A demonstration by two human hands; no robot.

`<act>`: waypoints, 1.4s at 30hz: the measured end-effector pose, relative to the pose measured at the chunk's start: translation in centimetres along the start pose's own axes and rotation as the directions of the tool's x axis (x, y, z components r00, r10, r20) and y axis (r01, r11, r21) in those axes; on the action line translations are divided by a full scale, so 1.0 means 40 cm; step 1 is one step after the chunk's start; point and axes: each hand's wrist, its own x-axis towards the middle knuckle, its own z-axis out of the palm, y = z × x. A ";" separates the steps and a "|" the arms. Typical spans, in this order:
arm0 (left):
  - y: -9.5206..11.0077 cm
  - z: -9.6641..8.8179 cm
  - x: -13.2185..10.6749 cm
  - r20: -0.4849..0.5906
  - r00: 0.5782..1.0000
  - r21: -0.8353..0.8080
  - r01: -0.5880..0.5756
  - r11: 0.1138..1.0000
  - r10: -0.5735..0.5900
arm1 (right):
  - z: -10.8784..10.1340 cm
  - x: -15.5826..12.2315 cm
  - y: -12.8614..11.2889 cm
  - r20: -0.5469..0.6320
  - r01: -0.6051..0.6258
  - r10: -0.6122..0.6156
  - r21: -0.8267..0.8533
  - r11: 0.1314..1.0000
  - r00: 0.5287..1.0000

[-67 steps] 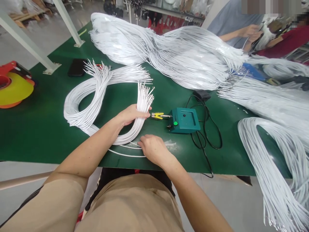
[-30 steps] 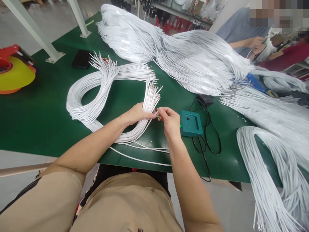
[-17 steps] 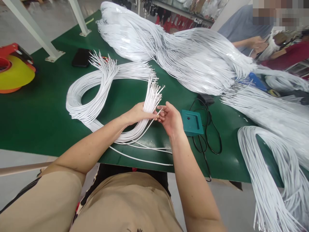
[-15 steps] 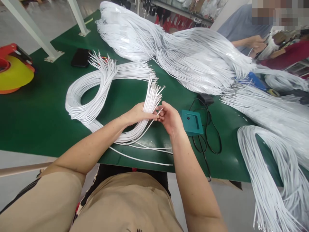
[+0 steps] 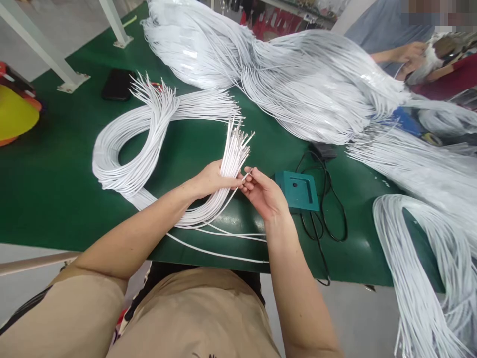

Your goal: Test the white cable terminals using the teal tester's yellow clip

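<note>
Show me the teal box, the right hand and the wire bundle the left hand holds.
Teal box [image 5: 300, 191]: head view, on its top face.
Right hand [image 5: 266, 196]: head view, middle of the hand.
Wire bundle [image 5: 233, 160]: head view, on strands just below their tips.

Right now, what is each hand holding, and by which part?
Left hand: white wire bundle, just below its tips. Right hand: one wire, apparently by its tip.

Looks like a factory workshop, judging by the green worktable [image 5: 52, 199], large heaps of white cables [image 5: 309, 84] and a co-worker [image 5: 391, 32] behind.
</note>
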 end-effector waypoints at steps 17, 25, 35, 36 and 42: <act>0.016 0.015 0.007 0.062 0.995 -0.039 0.085 0.996 -0.083 | -0.010 -0.001 -0.003 -0.109 0.149 -0.210 -0.409 0.901 0.972; 0.011 0.012 0.020 0.058 0.980 0.038 0.190 0.981 -0.192 | -0.032 -0.004 0.015 0.405 0.367 -0.544 -0.912 -0.183 0.734; -0.003 0.005 0.039 -0.035 0.972 0.245 0.233 0.941 -0.232 | -0.096 0.000 -0.069 0.437 0.231 -0.269 -0.797 -0.559 0.858; -0.001 0.006 0.040 -0.042 0.973 0.263 0.230 0.937 -0.227 | -0.099 0.000 -0.074 0.439 0.249 -0.246 -0.798 -0.549 0.864; 0.014 0.018 0.041 -0.084 0.970 0.385 0.242 0.891 -0.228 | -0.099 0.000 -0.077 0.445 0.300 -0.251 -0.837 -0.457 0.860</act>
